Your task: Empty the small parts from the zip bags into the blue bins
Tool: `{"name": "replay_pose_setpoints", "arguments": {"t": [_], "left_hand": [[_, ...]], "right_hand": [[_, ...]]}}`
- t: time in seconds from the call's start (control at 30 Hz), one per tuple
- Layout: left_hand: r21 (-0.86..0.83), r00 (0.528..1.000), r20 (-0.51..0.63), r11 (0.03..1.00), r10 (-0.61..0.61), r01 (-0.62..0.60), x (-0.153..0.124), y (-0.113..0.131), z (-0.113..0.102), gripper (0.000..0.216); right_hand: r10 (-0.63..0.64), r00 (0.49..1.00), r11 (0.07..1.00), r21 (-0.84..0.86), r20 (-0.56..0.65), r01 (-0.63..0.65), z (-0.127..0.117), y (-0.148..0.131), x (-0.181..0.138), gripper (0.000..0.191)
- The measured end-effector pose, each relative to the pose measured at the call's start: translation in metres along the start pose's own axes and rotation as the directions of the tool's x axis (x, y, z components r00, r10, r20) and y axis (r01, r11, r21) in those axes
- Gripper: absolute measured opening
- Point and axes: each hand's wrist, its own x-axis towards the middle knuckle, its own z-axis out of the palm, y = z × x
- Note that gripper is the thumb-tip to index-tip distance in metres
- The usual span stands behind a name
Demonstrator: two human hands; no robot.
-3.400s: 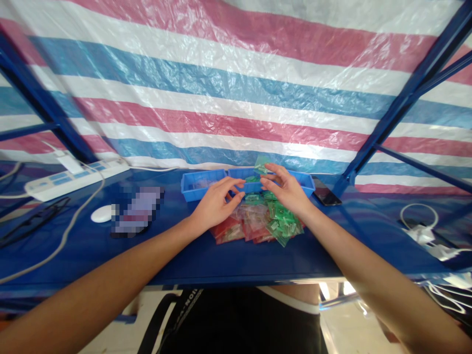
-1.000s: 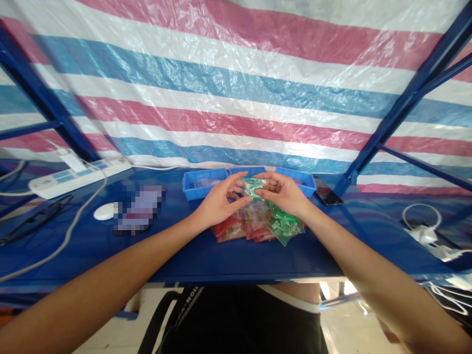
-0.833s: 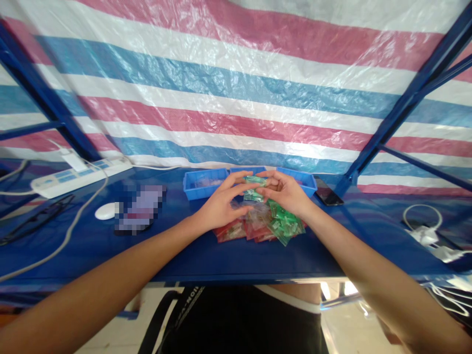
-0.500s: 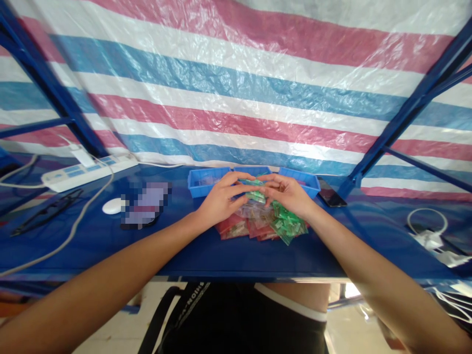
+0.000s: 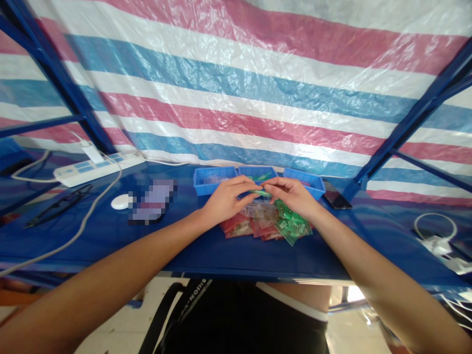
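Observation:
My left hand [image 5: 224, 199] and my right hand [image 5: 291, 194] meet over the blue table [image 5: 206, 250], both pinching one small green packet [image 5: 261, 193] between fingertips. Just below them lies a pile of small plastic packets [image 5: 269, 223], red and clear on the left, green on the right. Behind the hands stand three small blue trays in a row: the left tray [image 5: 214, 178], the middle tray [image 5: 258, 173] with a green packet in it, and the right tray [image 5: 308, 178].
A white mouse [image 5: 121, 201] and a blurred-out object [image 5: 153, 200] lie to the left. A white power strip [image 5: 98, 166] with cables runs along the back left. A dark phone [image 5: 335, 197] lies beside the right tray. White cables [image 5: 437, 236] sit at the right. A striped tarp hangs behind.
Both hands lifted a green packet off the pile and brought it together between their fingertips. The view has shifted slightly left and down.

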Motion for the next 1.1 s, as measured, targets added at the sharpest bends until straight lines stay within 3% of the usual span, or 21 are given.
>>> {"name": "replay_pose_setpoints", "arguments": {"t": [0.23,0.43,0.8,1.1], "left_hand": [[0.056,0.996,0.031,0.995,-0.084,0.082,-0.0050,-0.0003,0.0023,0.032],[0.070,0.982,0.027,0.981,-0.185,0.183,-0.0056,0.0009,0.0013,0.047],[0.037,0.984,0.058,0.986,-0.167,0.165,-0.0057,0.0025,0.0034,0.051],[-0.019,0.979,0.039,0.979,-0.202,0.203,-0.0076,-0.0015,0.0044,0.060]], "right_hand": [[-0.020,0.999,0.994,0.104,-0.046,0.025,0.0031,-0.0034,-0.0008,0.043],[-0.032,0.999,0.996,0.082,-0.024,0.034,0.0035,-0.0058,-0.0013,0.047],[-0.001,1.000,0.997,0.073,-0.029,0.003,0.0040,-0.0081,-0.0021,0.045],[-0.010,0.999,0.993,0.118,0.051,0.004,0.0042,-0.0033,-0.0028,0.044]]}}
